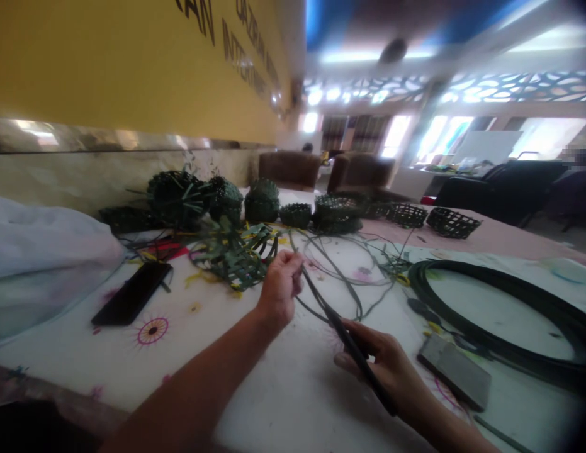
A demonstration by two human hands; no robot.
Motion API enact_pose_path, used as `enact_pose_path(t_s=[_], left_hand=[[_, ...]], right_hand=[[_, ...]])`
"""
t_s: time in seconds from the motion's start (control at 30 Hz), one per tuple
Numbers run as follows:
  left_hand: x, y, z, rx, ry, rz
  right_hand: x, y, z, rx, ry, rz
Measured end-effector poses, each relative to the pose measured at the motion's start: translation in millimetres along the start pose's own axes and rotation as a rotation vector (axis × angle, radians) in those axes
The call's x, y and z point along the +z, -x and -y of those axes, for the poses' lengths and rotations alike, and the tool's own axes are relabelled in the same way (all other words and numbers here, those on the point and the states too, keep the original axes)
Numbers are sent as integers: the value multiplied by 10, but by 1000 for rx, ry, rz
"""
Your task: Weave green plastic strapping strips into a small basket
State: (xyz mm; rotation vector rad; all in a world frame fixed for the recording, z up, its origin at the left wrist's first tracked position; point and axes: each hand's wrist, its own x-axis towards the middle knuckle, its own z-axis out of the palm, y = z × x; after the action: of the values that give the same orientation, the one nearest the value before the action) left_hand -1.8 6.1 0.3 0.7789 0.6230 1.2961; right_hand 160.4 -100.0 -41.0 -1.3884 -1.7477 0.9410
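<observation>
Nearest you now, your right hand (380,353) has its fingers curled around a dark tool (359,358), tip angled up and away toward your other hand. And there's your left hand (279,286), just beyond and to the left, thumb and fingers closed in a pinch on a thin strip (312,286)! That strip slants down from your left fingertips to the tool's far end; exactly how the two meet, you can't tell. Right of your right hand lies a grey block (456,370) on the floral cloth (274,409), and a phone (132,294) rests well left of your left hand. Just past your left hand, on its left, sits a half-woven piece (243,270); farther out to your right hand's right, a big coil (418,284). Then, beyond both hands, a row of baskets (338,214) runs across, with brown chairs (290,171) behind.
</observation>
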Motion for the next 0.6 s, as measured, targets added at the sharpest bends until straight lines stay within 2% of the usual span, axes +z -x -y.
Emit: enact_pose_path(t_s=[0.33, 0.6], left_hand=[[-37, -56, -18, -13, 0, 6], [-57, -80, -32, 105, -12, -15]], right_hand=[[-28, 24, 117, 12, 19, 31], [54, 35, 53, 68, -92, 30]])
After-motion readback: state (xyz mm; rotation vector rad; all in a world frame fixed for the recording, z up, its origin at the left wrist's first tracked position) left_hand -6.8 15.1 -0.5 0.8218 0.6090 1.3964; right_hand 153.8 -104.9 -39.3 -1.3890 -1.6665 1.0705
